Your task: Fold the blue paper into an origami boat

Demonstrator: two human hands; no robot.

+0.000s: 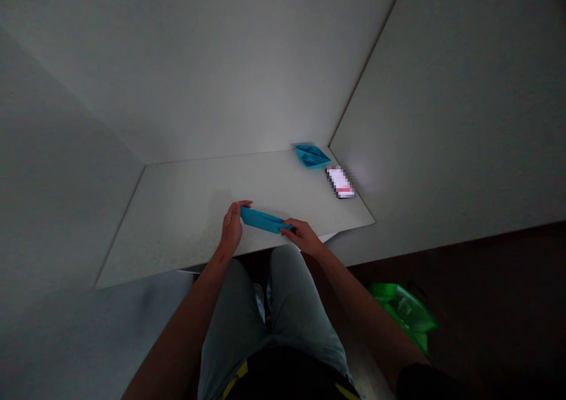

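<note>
A folded strip of blue paper [262,220] is stretched between my two hands, above the front part of the white desktop [190,199]. My left hand [232,226] grips its left end, the fingers partly behind the paper. At the right end, my right hand [302,235] pinches the paper between thumb and fingers. A blue paper boat [312,156] sits at the back right of the desktop, apart from both hands.
Right of the boat, a phone [340,182] with a lit, blurred screen lies by the right wall [442,123]. White walls enclose the desktop at the back and both sides. A green bag [404,311] is on the dark floor, lower right. My legs [292,305] are below the front edge.
</note>
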